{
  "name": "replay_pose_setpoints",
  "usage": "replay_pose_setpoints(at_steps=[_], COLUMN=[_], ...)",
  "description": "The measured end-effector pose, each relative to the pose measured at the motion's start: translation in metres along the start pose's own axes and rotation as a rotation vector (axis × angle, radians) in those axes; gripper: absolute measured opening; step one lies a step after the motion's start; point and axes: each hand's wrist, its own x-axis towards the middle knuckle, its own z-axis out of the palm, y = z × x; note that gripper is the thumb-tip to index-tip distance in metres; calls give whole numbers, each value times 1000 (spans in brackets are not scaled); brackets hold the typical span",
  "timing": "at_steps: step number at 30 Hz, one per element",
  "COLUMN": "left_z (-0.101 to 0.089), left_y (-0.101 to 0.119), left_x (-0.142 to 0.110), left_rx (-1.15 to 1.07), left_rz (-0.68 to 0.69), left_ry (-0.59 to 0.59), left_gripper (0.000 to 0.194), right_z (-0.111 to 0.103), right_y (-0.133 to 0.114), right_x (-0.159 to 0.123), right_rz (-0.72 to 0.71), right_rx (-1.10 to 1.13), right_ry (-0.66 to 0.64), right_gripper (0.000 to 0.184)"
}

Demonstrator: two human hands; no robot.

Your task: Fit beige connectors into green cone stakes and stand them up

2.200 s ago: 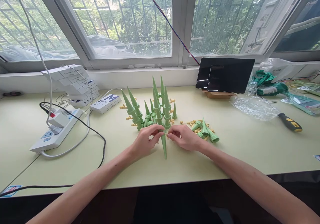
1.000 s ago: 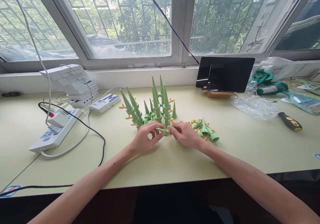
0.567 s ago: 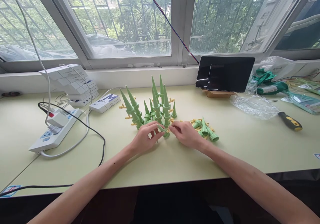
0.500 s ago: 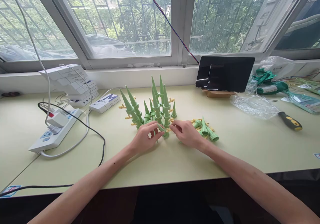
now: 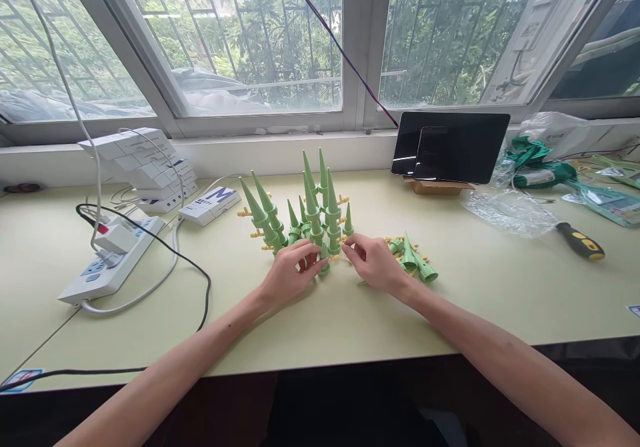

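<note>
In my left hand point(image 5: 294, 266) is a green plant watering spike point(image 5: 325, 260), pinched between thumb and fingers and roughly upright over the table. A small yellow valve juts from its right side. My right hand point(image 5: 373, 260) is just to the right, fingers curled together at the tips; whether anything small is between them I cannot make out. Behind both hands stands a cluster of green watering spikes point(image 5: 311, 214), points up, several with yellow valves. Beside my right hand lies a pile of loose green spike parts point(image 5: 409, 255) and yellow valves.
A white power strip point(image 5: 113, 257) with cables lies at left, near stacked white boxes point(image 5: 145, 167) and a single white box point(image 5: 210, 205). Two dark tablets point(image 5: 450, 147) lean by the window. On the right are a screwdriver point(image 5: 580, 241), clear plastic wrap point(image 5: 510, 212) and green packages point(image 5: 543, 174).
The watering spike in my left hand has turned more upright and shifted slightly left. My right fingertips have drawn up and a little away from its valve.
</note>
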Motion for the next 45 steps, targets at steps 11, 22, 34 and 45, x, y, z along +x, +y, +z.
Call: replay_pose_setpoints(at_steps=[11,22,34,45], left_z=[1,1,0,1], left_y=[0,1,2,-4], left_x=[1,1,0,0], left_rx=[18,-3,-67,137], left_rz=[-111,-219,-169,-172], left_ry=[54,151,153,-52], left_gripper=[11,15,16,16], right_z=[1,1,-6,1], right_y=[1,1,4,5], right_x=[-1,0,3,1], right_rz=[-3,-2,3,-8], right_rx=[4,-26,-299,-174], right_ry=[0,6,96,59], right_gripper=[21,23,14,11])
